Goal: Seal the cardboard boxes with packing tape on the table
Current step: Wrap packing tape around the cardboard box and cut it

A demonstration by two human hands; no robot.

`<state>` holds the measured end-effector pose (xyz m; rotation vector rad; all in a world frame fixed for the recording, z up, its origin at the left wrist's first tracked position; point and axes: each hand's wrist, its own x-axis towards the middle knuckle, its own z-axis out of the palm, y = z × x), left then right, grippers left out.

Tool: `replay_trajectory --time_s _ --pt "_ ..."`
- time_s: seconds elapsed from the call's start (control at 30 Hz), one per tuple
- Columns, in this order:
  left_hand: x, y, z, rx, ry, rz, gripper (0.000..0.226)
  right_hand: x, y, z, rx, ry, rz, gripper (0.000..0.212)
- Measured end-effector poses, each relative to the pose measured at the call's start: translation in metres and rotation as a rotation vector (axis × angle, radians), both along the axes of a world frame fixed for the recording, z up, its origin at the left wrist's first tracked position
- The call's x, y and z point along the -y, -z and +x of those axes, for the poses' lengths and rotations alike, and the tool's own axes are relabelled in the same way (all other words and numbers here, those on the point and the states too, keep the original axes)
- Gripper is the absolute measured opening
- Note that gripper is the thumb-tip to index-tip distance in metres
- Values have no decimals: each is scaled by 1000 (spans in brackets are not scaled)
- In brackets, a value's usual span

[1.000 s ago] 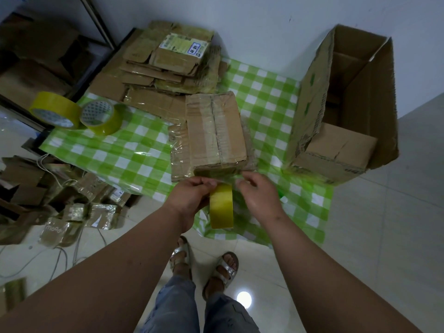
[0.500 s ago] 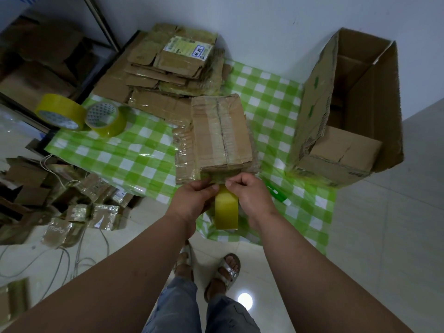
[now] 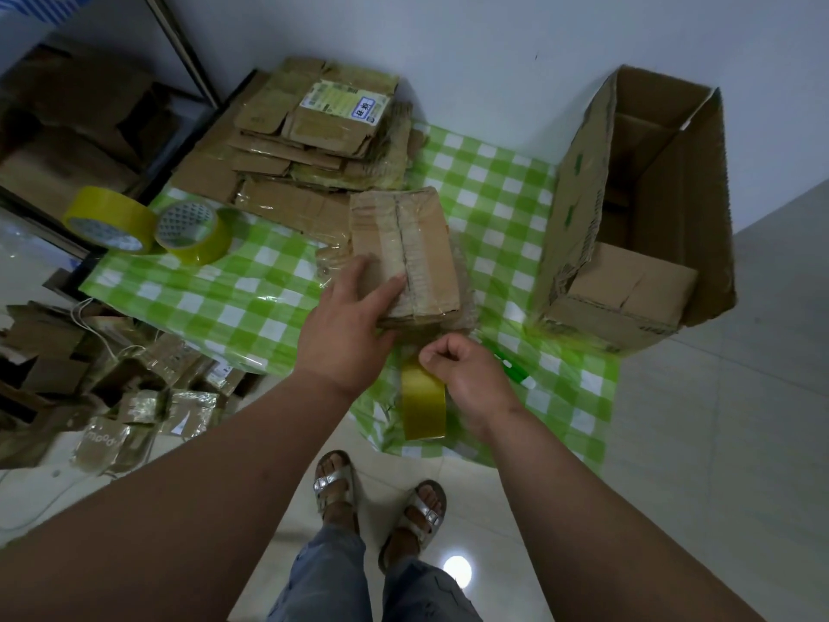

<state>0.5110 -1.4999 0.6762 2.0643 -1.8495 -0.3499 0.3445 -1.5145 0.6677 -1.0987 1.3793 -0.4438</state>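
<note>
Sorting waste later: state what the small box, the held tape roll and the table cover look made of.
Small box: corrugated cardboard, matt brown, glossy tape strips along its seam. Tape roll: yellowish translucent plastic film, shiny. Table cover: likely plastic sheet, given its glare.

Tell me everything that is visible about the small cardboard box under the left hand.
The small cardboard box is brown, worn and oblong, and it lies flat near the front edge of the green checked tablecloth. Its top flaps are closed, and glossy clear tape runs along the middle seam. It rests on crumpled, taped cardboard. The left hand lies on its near left part with straight fingers. The right hand, just in front of its near end, pinches a yellow tape roll.
</note>
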Motion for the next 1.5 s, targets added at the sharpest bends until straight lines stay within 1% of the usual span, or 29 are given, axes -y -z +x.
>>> replay_trajectory --time_s 0.13,0.2,0.27,0.4,0.47,0.53,0.63,0.8,0.9,0.97,1.07,1.13,1.2,1.23,1.27,1.3,1.4,1.43,1.47,1.5 --pt "0 1 7 38 14 -11 68 2 -1 -13 20 31 23 18" --pt "0 5 8 11 41 -14 69 6 -6 -20 88 111 40 19" --pt "0 6 6 -49 38 31 71 12 -14 -26 135 165 9 21" --pt "5 2 1 -114 -18 77 67 27 -26 -27 77 59 -124 18" --pt "7 0 1 -115 -3 71 65 30 -28 -22 21 -17 -143 13" --pt "7 -3 3 -122 16 54 63 31 -29 -17 4 -37 -144 13" --pt "5 -8 14 -138 65 37 61 30 -32 -19 50 -7 -94 18" --pt "2 -22 53 -158 199 41 60 26 -38 -17 198 -17 20 20" --pt "-4 -18 64 -110 261 137 60 19 -37 -8 132 -85 46 21" --pt "-8 -9 65 -61 301 177 62 15 -37 -5 81 -93 43 21" --pt "-9 -4 61 1 288 250 67 11 -42 -4 40 -85 37 19" --pt "-5 -11 58 39 250 361 78 12 -47 -6 30 -106 6 20" --pt "-2 -25 53 101 244 490 93 13 -54 -8 55 -143 -4 21" --pt "-1 -33 50 102 225 537 96 14 -57 -9 71 -158 -4 20" --pt "-1 -41 48 70 189 549 95 15 -61 -10 90 -168 -7 20" --pt "-1 -47 45 20 141 518 91 16 -65 -10 111 -174 -9 19" --pt "-6 -66 38 -152 17 280 74 17 -78 -9 195 -161 -4 18" --pt "-7 -72 35 -253 3 214 71 17 -82 -8 211 -157 -11 18" --pt "-8 -79 32 -381 -3 190 65 18 -85 -7 226 -152 -26 19" --pt "-9 -85 28 -516 -11 206 55 18 -88 -6 239 -145 -42 20"
